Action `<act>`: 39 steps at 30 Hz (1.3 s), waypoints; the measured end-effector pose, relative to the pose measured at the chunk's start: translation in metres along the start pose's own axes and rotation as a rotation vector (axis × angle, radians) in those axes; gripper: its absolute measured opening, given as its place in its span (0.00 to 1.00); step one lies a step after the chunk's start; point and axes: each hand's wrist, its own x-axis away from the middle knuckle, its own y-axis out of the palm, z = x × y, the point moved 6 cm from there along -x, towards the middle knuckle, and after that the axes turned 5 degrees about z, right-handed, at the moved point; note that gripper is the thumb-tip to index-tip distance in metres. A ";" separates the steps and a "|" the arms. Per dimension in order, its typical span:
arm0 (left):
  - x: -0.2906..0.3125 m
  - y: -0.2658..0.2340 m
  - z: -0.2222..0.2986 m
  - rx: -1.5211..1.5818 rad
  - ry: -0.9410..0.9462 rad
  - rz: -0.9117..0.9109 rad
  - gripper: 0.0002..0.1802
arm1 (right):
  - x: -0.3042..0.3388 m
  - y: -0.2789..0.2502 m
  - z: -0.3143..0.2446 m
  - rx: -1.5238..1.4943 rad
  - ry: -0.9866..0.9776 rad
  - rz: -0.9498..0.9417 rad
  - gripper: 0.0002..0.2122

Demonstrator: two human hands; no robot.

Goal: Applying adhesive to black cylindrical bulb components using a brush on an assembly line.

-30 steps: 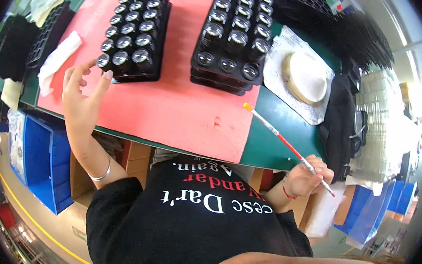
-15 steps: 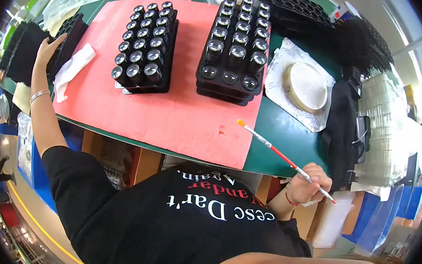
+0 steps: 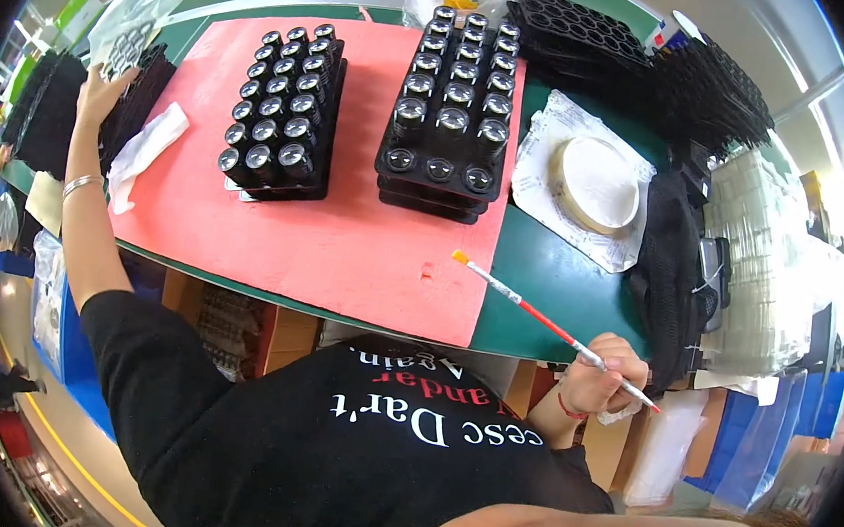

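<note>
- Left grip (image 3: 103,100): I find it closed on the near edge of a honeycomb tray (image 3: 130,49), which tilts up above the tray stack (image 3: 144,94) at the left of the table (image 3: 546,279).
- Right grip (image 3: 605,378): I record it closed around the lower handle of a brush (image 3: 545,322); the orange tip points up and left, above the pink mat (image 3: 321,265), near its right front corner.
- Left rack (image 3: 323,170) and right rack (image 3: 433,196), both bearing dark, glossy-topped cylinders, stand on the mat, well apart from either grip.
- A white cloth (image 3: 151,149) lies just beside the stack, between it and the left rack.
- Change: a second ago I had the left grip at the left rack's front corner; now it is at the trays. Half a second ago the tray's holes showed dark; now they show pale. The right grip keeps its brush.
</note>
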 end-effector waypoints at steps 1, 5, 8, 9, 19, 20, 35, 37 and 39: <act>0.001 -0.007 0.012 -0.068 -0.041 -0.029 0.48 | 0.000 0.000 0.000 -0.005 0.006 0.004 0.12; 0.047 -0.053 0.120 -0.101 0.535 0.075 0.43 | 0.000 0.001 0.000 -0.046 0.004 -0.019 0.12; 0.098 -0.085 0.176 0.012 0.429 0.083 0.47 | -0.001 0.000 0.000 -0.080 -0.018 -0.019 0.11; 0.116 -0.088 0.192 -0.024 0.393 -0.022 0.47 | -0.001 0.000 -0.001 -0.090 -0.025 -0.018 0.11; 0.195 -0.070 0.283 -0.353 0.409 -0.347 0.44 | -0.003 -0.009 -0.001 -0.126 0.010 -0.039 0.12; 0.194 -0.068 0.285 -0.327 0.394 -0.360 0.45 | -0.003 -0.009 -0.001 -0.140 0.017 -0.042 0.11; 0.195 -0.041 0.299 -0.457 0.434 -0.405 0.48 | -0.003 -0.010 0.002 -0.277 -0.044 -0.069 0.08; 0.194 -0.040 0.299 -0.461 0.442 -0.420 0.49 | -0.003 -0.010 0.002 -0.294 -0.038 -0.068 0.08; 0.193 -0.039 0.300 -0.470 0.452 -0.434 0.52 | -0.003 -0.009 0.001 -0.295 -0.049 -0.060 0.08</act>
